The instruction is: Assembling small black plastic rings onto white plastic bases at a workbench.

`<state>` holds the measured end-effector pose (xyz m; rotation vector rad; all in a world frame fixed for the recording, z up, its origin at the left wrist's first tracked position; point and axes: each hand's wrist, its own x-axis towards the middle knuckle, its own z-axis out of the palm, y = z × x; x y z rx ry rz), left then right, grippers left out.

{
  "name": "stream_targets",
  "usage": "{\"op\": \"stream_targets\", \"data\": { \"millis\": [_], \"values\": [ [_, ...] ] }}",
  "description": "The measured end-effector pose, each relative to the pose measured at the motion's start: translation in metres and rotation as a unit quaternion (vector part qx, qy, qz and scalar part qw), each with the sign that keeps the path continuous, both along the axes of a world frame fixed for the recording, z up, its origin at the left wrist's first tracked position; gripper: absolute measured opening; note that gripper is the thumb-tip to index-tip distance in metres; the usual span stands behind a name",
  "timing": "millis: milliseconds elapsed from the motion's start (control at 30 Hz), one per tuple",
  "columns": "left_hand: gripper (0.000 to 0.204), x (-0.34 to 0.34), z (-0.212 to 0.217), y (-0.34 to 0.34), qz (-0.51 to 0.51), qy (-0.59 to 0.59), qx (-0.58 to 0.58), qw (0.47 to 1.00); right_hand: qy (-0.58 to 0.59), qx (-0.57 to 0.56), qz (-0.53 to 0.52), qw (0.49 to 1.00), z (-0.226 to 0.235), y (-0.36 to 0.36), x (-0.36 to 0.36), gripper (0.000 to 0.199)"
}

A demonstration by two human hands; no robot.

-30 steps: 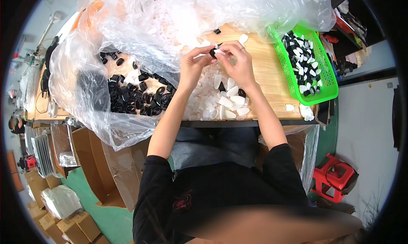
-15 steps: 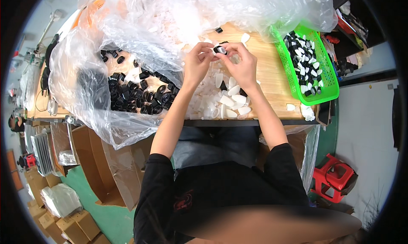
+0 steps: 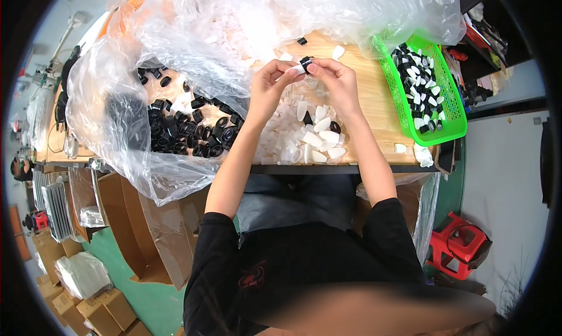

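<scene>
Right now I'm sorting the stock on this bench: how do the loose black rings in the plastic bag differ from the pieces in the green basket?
The black rings are all one colour; the basket pieces mix black and white. The rings lie spread on clear plastic sheeting at the person's left; the basket pieces are heaped inside a green basket at the right. Both are small loose parts on the same wooden table, untouched by either hand.

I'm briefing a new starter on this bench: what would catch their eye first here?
Probably the left hand and right hand raised together at the centre, pinching a small black ring cap with a white plastic piece. Below them lies a heap of white plastic pieces on the wooden table. A clear plastic bag of black ring caps spreads on the left, and a bright green mesh basket sits on the right.
</scene>
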<state>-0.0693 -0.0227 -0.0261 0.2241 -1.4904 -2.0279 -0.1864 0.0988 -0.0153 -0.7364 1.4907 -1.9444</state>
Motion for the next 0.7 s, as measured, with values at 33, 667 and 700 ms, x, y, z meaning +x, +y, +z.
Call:
{"op": "stream_targets", "data": {
  "millis": [33,667,700],
  "values": [
    [0.007,0.000,0.001,0.000,0.000,0.000,0.000,1.000,-0.009,0.006,-0.002,1.000,-0.002,0.000,-0.002,0.021],
    [0.019,0.001,0.000,-0.006,-0.038,-0.094,-0.072,0.992,0.037,0.010,0.046,0.998,-0.011,-0.001,-0.011,0.018],
    [0.020,0.001,0.002,-0.005,-0.046,-0.075,-0.059,0.994,0.100,0.025,0.047,0.994,-0.014,-0.001,-0.013,0.017]
  ]
}}
